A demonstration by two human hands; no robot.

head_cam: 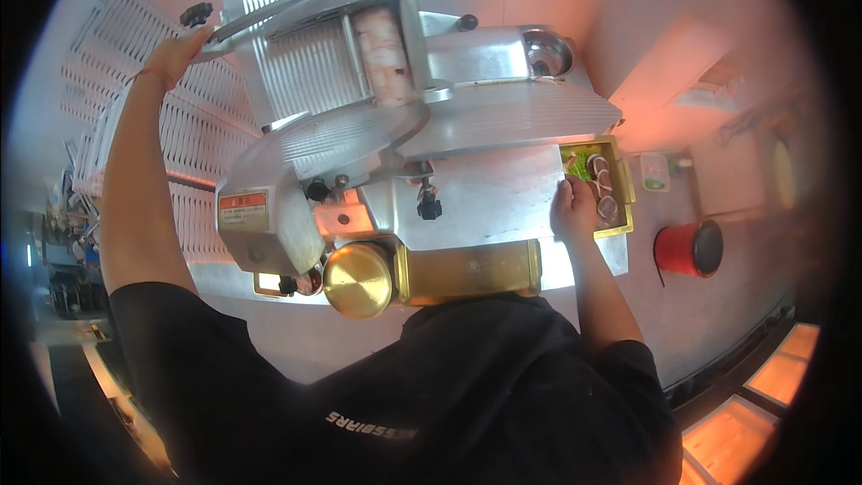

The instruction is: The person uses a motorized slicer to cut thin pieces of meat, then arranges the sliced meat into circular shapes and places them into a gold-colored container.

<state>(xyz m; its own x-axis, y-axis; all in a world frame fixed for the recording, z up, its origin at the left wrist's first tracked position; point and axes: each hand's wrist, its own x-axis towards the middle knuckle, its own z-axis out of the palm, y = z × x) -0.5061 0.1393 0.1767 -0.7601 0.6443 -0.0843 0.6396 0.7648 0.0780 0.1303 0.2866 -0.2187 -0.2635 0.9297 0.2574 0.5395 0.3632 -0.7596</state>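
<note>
A metal meat slicer [283, 148] stands before me. My left hand [174, 59] grips the left end of its ridged food carriage [303, 71], just below a black knob [196, 14]. A pale pink block of meat [382, 54] sits in the carriage, its lower end at the round blade area. My right hand [574, 209] rests, fingers curled, at the right edge of the flat steel plate [481, 199]; its fingers are partly hidden. Beside that hand is a gold tray [632, 199] holding round meat slices [601, 182] and green leaves [577, 168].
White slatted racks [202, 128] stand to the left. On the near side are a round gold lid [357, 281] and an upturned gold tray [469, 274]. A red, black-topped cylinder [687, 248] and a clear plastic container [654, 172] lie to the right. The slicer bears a warning label [244, 211].
</note>
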